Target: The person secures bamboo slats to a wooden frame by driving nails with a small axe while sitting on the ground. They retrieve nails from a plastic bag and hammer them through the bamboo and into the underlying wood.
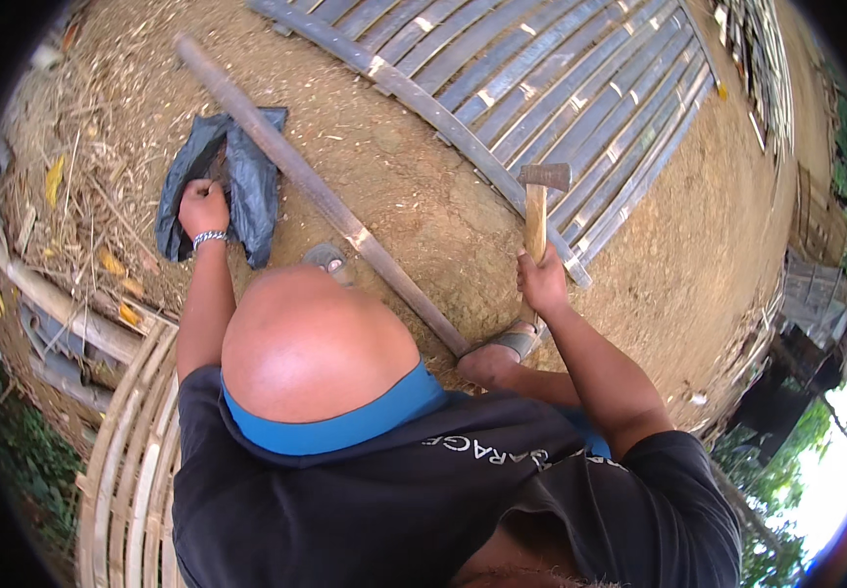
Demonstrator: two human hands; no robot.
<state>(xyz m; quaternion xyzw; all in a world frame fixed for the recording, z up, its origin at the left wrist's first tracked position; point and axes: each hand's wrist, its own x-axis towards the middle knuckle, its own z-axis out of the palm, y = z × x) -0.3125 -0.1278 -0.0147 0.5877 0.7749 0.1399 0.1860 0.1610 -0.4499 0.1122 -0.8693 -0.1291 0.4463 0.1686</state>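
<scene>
My left hand (205, 209) is closed with curled fingers at the mouth of a black plastic bag (250, 191) lying on the ground. Whatever those fingers hold, if anything, is hidden. On the other side, my right hand (542, 281) is wrapped around the wooden handle of a hatchet (536, 220), its dark metal head pointing up and away from me. Between both hands a long brown bamboo pole (318, 191) slants from the far left, across the bag's edge, down to my right foot.
A large panel of grey bamboo slats (541, 88) lies beyond the hatchet. Thin sticks (762, 69) are piled at the far right. A slatted bamboo bench (129, 451) and dry litter (71, 167) are on my left. My sandalled feet rest on bare dirt.
</scene>
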